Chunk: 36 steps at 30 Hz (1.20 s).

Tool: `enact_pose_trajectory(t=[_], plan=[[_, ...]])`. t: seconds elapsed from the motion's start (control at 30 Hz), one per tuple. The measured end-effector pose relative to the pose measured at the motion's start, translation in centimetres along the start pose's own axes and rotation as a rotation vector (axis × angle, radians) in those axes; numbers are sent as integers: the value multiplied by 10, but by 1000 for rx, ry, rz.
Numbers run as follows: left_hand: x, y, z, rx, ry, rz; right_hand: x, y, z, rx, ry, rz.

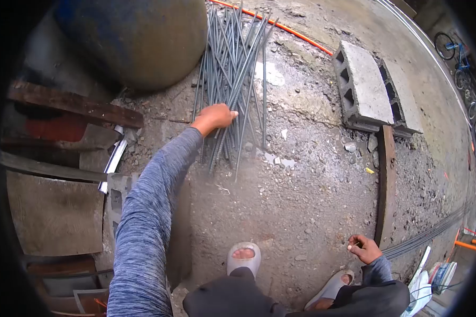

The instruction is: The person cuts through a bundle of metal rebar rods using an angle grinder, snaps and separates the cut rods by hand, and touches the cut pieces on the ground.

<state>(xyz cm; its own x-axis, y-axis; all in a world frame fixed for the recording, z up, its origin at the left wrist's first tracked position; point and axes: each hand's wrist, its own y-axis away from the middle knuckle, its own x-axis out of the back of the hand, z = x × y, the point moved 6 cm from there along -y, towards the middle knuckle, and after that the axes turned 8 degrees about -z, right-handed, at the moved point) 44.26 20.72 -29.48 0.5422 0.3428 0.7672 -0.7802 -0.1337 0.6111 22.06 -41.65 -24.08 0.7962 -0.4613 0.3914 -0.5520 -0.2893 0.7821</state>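
Observation:
My left hand (215, 117) reaches forward onto a loose pile of thin grey steel rods (232, 63), its fingers wrapped round some of them near their lower ends. The rods lie crossed over one another on the wet, gritty ground. Near my right knee, at the lower right, my right hand (364, 249) is held with its fingers curled and fingertips together. Something tiny may be between those fingertips, too small to make out.
A large rounded tank (137, 42) stands at the upper left. Concrete blocks (365, 79) lie at the right, above a wooden beam (387, 185). An orange hose (301, 36) crosses behind the rods. Long bars (428, 232) lie at lower right. Boards (53, 211) are at left.

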Motion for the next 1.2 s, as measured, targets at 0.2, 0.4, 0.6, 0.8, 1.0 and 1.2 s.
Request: enact_pose_trajectory(t=[0.2,0.4,0.6,0.8,1.0,1.2], plan=[[-22,9,23,136,80,23,2,-9,2,-39,-39,16],[-35,13,89,23,43,324,4,-15,-17,36,-46,30],[-31,-25,101,158,158,237,5,-2,-19,22,-28,58],[-39,-51,74,417,351,87,5,8,-19,-7,-1,79],[-51,-68,88,289,334,175,8,1,-20,3,-17,63],[-39,-65,74,49,255,284,10,-2,-36,1,5,56]])
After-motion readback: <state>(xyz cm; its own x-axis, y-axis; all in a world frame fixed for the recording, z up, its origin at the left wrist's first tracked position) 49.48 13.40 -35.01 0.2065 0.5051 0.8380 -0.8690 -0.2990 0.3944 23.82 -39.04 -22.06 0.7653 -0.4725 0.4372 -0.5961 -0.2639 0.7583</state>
